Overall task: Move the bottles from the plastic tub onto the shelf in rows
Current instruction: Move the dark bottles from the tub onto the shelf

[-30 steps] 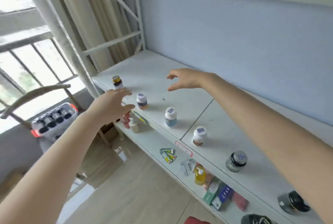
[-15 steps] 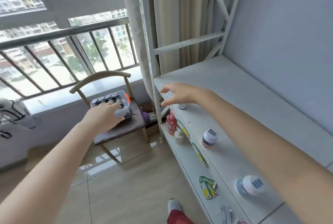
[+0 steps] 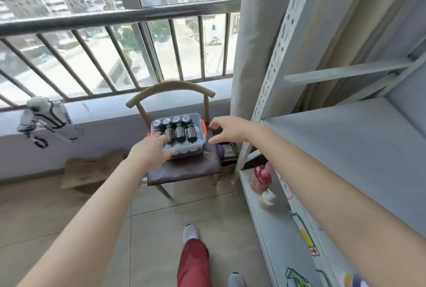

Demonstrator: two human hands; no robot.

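Nearest, a foot (image 3: 190, 232) in a pale sock is planted on the floor tiles, stepped toward the chair so that both arms can reach it. To the right, the lower shelf (image 3: 260, 224) carries a pink bottle (image 3: 260, 175) and a white bottle (image 3: 267, 199) close to its front edge. The shelf (image 3: 345, 148) above it is the likely place for the rows.

Further out, the left hand (image 3: 152, 148) lies over the near left corner of the tub (image 3: 187, 151). Its fingers (image 3: 161, 140) are loosely spread on the rim and the thumb is against the front wall, grasping nothing that I can make out. The right hand (image 3: 228, 131) hovers just beside the tub's right end, near an orange latch (image 3: 203, 126), fingers released and fanned wide. I judge the two hands are framing the tub to pick from it, or to lift it whole.

The tub sits on the chair (image 3: 184, 169) seat beside the shelf post, handy for short transfers. Inside stand four dark bottles (image 3: 179, 133) in a row, capped. Pale rounded shapes below them are too blurred to name.
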